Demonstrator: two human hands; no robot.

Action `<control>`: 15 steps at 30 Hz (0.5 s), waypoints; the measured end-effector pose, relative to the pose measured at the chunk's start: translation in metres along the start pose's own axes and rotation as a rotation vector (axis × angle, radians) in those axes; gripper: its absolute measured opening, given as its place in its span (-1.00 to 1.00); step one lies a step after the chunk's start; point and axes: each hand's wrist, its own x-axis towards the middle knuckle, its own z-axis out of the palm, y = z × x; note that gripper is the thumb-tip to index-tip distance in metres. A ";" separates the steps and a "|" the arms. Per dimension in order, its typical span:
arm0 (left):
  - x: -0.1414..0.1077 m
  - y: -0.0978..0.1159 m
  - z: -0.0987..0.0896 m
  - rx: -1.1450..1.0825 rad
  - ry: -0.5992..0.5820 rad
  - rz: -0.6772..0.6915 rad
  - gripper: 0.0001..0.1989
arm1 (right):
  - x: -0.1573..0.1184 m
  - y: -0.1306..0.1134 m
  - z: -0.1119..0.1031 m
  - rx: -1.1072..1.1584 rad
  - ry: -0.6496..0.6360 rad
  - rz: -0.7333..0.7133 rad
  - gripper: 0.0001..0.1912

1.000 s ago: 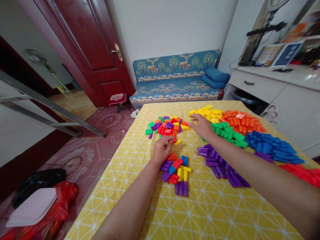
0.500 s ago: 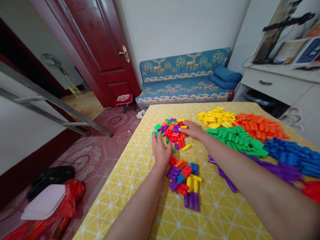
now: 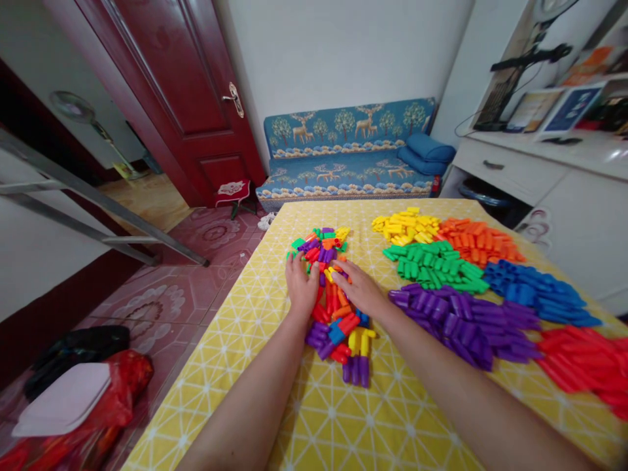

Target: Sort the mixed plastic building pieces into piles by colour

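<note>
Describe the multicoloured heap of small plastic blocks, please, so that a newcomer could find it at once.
In front of the blue patterned sofa lies a yellow, white-lined tablecloth. On it, the multicoloured heap of small plastic blocks runs between the left hand and right hand. Unlike the single-colour piles to its right, it jumbles several colours.

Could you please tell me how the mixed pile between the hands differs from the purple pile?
The mixed pile combines several colours, including red and yellow, whereas the purple pile is all one colour. The mixed pile runs between the left hand and the right hand, while the purple pile lies to the right of both. Both piles rest on the yellow tablecloth.
</note>
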 end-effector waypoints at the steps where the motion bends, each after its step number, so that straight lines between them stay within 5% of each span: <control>1: 0.000 -0.001 -0.001 -0.009 0.013 -0.009 -0.56 | -0.008 -0.003 0.001 0.023 0.055 -0.006 -0.51; 10: 0.031 -0.030 -0.006 -0.094 0.114 -0.174 -0.50 | -0.029 0.002 0.005 0.098 0.388 0.034 -0.65; 15: 0.082 -0.052 -0.003 -0.060 -0.117 -0.147 -0.43 | -0.027 0.000 0.006 0.117 0.375 0.055 -0.67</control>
